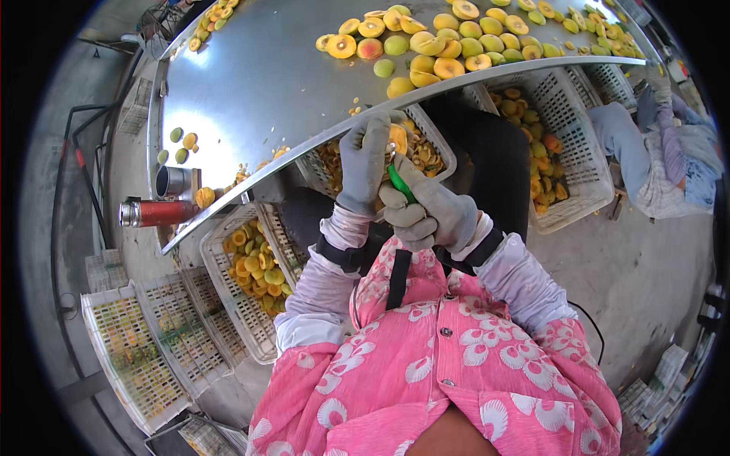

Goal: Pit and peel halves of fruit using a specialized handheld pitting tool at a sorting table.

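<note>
My gloved left hand [363, 163] is closed around an orange peach half [398, 138], its cut face turned toward my right hand. In my gloved right hand [437, 213] is a green-handled pitting tool [398, 184], fingers wrapped round the handle. Its metal tip meets the peach flesh; how deep it sits is hidden. Both hands are just off the near edge of a metal table [258, 83], above a white crate [447, 148] that holds orange scraps and peel.
Many peach halves [449, 45] lie along the table's far right. Peach-filled crates stand to the right [589, 152] and left [228, 292]. A red flask [160, 213] and metal cup [173, 181] are by the table's left corner. At the far right sits another person [661, 167].
</note>
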A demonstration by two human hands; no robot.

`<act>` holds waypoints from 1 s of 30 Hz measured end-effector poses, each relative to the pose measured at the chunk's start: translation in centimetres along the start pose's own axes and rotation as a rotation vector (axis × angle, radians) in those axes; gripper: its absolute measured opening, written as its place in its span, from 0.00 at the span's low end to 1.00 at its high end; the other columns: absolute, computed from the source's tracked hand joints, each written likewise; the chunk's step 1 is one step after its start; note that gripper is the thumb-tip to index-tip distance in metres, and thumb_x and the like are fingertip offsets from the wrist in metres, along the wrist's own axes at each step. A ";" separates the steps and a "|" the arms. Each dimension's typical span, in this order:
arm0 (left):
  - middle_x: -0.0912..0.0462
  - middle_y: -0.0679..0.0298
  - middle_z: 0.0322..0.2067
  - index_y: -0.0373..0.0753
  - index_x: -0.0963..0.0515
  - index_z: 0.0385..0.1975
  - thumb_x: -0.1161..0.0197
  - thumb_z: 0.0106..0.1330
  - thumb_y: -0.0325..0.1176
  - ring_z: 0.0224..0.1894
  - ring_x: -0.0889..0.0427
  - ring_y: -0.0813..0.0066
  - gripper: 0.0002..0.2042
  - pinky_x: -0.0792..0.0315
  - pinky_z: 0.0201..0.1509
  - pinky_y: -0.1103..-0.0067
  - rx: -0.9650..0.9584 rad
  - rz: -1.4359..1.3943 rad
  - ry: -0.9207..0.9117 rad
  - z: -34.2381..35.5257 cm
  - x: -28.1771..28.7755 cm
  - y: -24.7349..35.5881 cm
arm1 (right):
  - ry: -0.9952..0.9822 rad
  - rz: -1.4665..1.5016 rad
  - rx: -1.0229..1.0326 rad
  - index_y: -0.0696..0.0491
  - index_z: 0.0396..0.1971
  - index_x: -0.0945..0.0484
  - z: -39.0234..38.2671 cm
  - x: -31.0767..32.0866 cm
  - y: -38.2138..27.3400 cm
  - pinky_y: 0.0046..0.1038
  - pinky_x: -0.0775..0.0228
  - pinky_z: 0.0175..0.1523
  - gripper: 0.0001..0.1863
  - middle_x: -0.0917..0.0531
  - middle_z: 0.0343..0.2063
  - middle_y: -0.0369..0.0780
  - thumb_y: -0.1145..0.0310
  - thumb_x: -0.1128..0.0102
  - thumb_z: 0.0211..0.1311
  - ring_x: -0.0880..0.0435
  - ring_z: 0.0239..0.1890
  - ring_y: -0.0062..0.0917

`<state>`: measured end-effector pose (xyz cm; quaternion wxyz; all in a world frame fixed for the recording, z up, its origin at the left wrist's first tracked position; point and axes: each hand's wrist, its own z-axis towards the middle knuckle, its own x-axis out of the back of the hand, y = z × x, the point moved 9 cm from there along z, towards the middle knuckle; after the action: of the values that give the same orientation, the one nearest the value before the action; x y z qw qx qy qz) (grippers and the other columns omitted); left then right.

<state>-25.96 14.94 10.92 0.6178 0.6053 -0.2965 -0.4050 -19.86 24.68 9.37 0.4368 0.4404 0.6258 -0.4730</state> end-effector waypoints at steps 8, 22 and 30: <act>0.19 0.57 0.31 0.35 0.25 0.44 0.53 0.72 0.54 0.27 0.20 0.72 0.24 0.24 0.31 0.79 0.403 -0.392 0.061 -2.2 1.0 -4.3 | -0.277 0.206 -0.005 0.44 0.25 0.37 2.1 0.8 1.1 0.16 0.60 0.14 0.28 0.48 0.12 0.23 0.36 0.70 0.70 0.53 0.09 0.08; 0.18 0.56 0.40 0.33 0.22 0.45 0.42 0.67 0.34 0.41 0.19 0.67 0.13 0.27 0.48 0.74 -0.310 1.023 0.517 -0.1 12.8 3.6 | 0.724 -0.436 0.147 0.47 0.23 0.33 1.2 11.1 -3.3 0.17 0.54 0.14 0.28 0.38 0.11 0.27 0.35 0.56 0.66 0.44 0.09 0.12; 0.23 0.57 0.48 0.48 0.22 0.48 0.37 0.59 0.45 0.48 0.22 0.54 0.18 0.27 0.51 0.68 -0.163 1.311 -0.224 15.7 -0.9 -8.5 | 0.894 -0.435 0.323 0.48 0.20 0.33 -5.2 15.2 -5.3 0.18 0.51 0.15 0.30 0.36 0.11 0.28 0.35 0.56 0.66 0.42 0.10 0.13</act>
<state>-41.04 8.29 4.05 0.7452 0.2058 -0.6337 -0.0276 -29.13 30.94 -3.28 -0.0548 0.5209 0.7473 -0.4089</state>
